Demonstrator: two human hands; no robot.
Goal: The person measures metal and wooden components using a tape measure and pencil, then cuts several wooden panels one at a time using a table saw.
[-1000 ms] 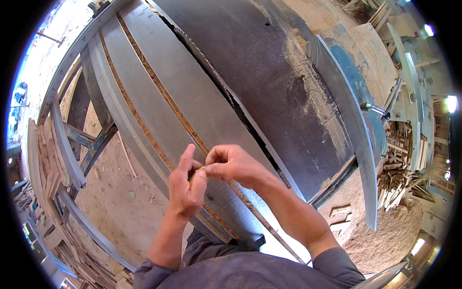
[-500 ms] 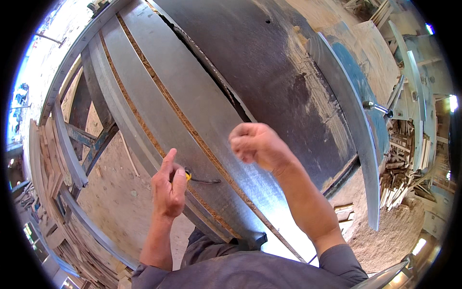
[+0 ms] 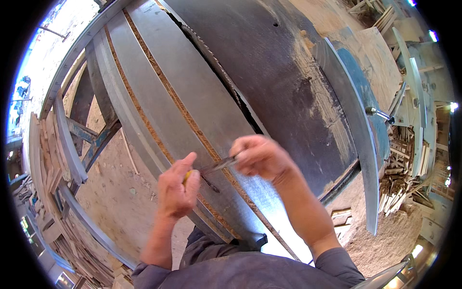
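My left hand (image 3: 178,188) is closed around a small yellow tape measure (image 3: 187,176), mostly hidden in the palm. A thin greyish blade (image 3: 219,165), blurred by motion, runs from it to my right hand (image 3: 260,155). The fingers of my right hand are pinched on the blade's free end. A short dark strip (image 3: 211,185) shows beside the left hand; whether it is a strap or a shadow I cannot tell. Both hands are above a wide grey metal-topped surface (image 3: 192,82) with two long grooves (image 3: 168,94) full of brown wood dust.
A dark dusty panel (image 3: 274,72) adjoins on the right, past a ragged black gap (image 3: 221,77). Beyond it lie a curved grey strip (image 3: 356,111) and a metal-handled tool (image 3: 380,114). Wood offcuts (image 3: 397,176) are piled at right, and stacked strips (image 3: 48,159) at left.
My left hand has moved slightly right, turning over the tape measure. My right hand has come a little lower, and the blade now stretches between both hands.
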